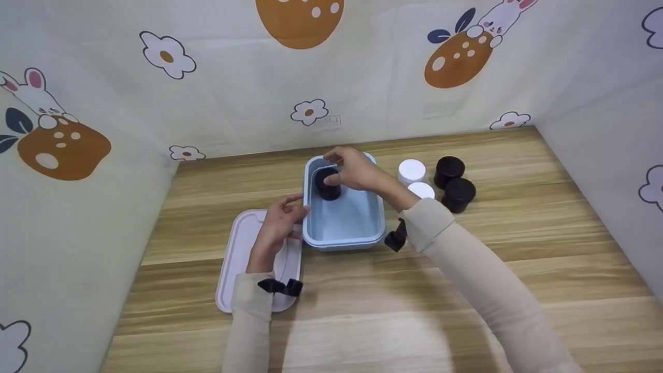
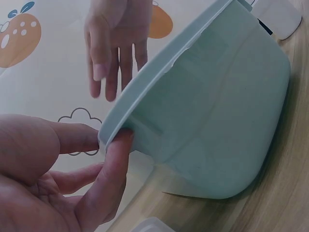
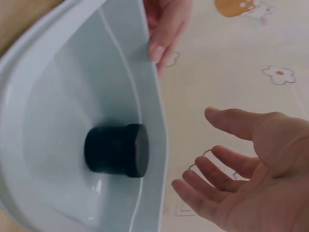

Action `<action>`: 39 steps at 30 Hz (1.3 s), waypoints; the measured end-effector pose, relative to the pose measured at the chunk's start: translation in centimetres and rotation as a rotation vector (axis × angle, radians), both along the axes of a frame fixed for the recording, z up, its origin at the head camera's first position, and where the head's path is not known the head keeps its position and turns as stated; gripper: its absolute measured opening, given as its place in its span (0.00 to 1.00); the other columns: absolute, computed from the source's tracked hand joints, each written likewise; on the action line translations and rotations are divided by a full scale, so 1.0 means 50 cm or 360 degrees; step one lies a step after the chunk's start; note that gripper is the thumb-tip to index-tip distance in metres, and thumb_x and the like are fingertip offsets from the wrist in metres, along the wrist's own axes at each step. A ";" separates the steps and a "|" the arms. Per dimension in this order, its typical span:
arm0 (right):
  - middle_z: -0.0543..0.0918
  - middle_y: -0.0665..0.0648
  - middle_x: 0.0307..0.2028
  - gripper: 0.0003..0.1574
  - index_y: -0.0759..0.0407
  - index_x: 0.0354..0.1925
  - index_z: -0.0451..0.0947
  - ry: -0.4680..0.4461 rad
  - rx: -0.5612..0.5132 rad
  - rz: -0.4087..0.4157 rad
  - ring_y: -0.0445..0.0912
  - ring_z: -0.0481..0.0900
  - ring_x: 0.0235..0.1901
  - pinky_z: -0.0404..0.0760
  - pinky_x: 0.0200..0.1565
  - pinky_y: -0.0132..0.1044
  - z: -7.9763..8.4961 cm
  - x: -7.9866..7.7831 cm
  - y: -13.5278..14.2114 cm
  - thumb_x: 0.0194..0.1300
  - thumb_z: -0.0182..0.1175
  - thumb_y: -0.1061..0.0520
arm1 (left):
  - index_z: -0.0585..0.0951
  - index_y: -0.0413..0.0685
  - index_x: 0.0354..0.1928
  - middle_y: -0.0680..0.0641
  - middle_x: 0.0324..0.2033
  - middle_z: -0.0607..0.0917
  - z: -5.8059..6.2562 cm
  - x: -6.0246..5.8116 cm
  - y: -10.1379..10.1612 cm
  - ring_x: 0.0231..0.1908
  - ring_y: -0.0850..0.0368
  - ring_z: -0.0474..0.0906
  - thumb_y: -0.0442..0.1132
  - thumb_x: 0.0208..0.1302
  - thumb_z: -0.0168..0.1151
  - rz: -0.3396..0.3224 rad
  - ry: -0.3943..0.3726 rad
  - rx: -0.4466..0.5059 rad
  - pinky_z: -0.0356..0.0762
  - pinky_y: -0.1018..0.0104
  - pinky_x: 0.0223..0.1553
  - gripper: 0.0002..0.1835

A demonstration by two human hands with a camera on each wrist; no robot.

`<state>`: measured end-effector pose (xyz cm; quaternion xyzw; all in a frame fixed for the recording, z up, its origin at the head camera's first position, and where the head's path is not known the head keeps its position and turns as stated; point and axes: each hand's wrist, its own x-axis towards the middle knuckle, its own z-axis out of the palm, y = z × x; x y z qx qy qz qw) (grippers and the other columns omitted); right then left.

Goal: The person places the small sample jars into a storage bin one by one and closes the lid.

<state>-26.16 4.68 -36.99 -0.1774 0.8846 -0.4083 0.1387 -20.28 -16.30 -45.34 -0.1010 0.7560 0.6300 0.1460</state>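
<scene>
A light blue plastic box (image 1: 344, 242) stands on the table, its top uncovered. Inside, near the back left corner, a small black lidded jar (image 3: 113, 151) stands upright. My right hand (image 1: 355, 170) is over the box just above that jar; in the right wrist view the hand (image 3: 251, 169) has its fingers spread apart from the jar, holding nothing. At the left side, my left hand (image 1: 279, 223) holds the box's rim. The left wrist view shows the thumb at the rim's edge and a finger (image 2: 116, 164) under it.
A pale rectangular lid (image 1: 235, 269) lies flat left of the box, partly under the left arm. Right of the box stand two white-lidded jars (image 1: 412, 170) and two black jars (image 1: 459, 194). A patterned cloth (image 1: 233, 103) encloses the table's back and sides.
</scene>
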 end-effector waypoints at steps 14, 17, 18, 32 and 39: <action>0.79 0.59 0.61 0.29 0.61 0.62 0.75 0.0186 -0.0496 -0.0029 0.51 0.76 0.63 0.76 0.67 0.45 0.061 0.070 0.073 0.64 0.68 0.60 | 0.71 0.47 0.69 0.33 0.55 0.82 -0.005 -0.003 0.000 0.38 0.53 0.85 0.39 0.70 0.61 -0.0007 -0.0003 0.0020 0.84 0.68 0.21 0.27; 0.79 0.58 0.62 0.30 0.61 0.63 0.75 0.0224 -0.0494 -0.0017 0.51 0.75 0.63 0.76 0.67 0.47 0.071 0.085 0.094 0.64 0.69 0.60 | 0.71 0.47 0.69 0.34 0.55 0.81 -0.005 -0.003 -0.002 0.38 0.53 0.85 0.39 0.71 0.61 -0.0010 -0.0003 0.0020 0.84 0.69 0.21 0.27; 0.80 0.58 0.62 0.30 0.61 0.63 0.75 0.0237 -0.0494 -0.0015 0.52 0.75 0.63 0.76 0.66 0.48 0.074 0.091 0.100 0.64 0.69 0.60 | 0.71 0.47 0.70 0.34 0.56 0.81 -0.004 -0.002 -0.003 0.39 0.53 0.85 0.39 0.71 0.61 -0.0009 -0.0006 0.0019 0.84 0.69 0.21 0.27; 0.81 0.58 0.60 0.29 0.60 0.62 0.76 0.0373 -0.0525 -0.0220 0.40 0.77 0.60 0.77 0.63 0.36 0.076 0.149 0.241 0.63 0.69 0.63 | 0.71 0.46 0.69 0.34 0.55 0.82 -0.007 -0.003 -0.004 0.38 0.52 0.86 0.38 0.70 0.62 -0.0008 0.0013 0.0020 0.84 0.69 0.21 0.26; 0.83 0.54 0.57 0.29 0.61 0.61 0.77 0.0481 -0.0554 -0.0365 0.31 0.77 0.56 0.77 0.60 0.27 0.054 0.171 0.300 0.62 0.70 0.62 | 0.71 0.47 0.69 0.35 0.54 0.83 -0.004 -0.004 -0.003 0.36 0.55 0.86 0.38 0.70 0.62 -0.0004 0.0004 0.0006 0.84 0.68 0.20 0.26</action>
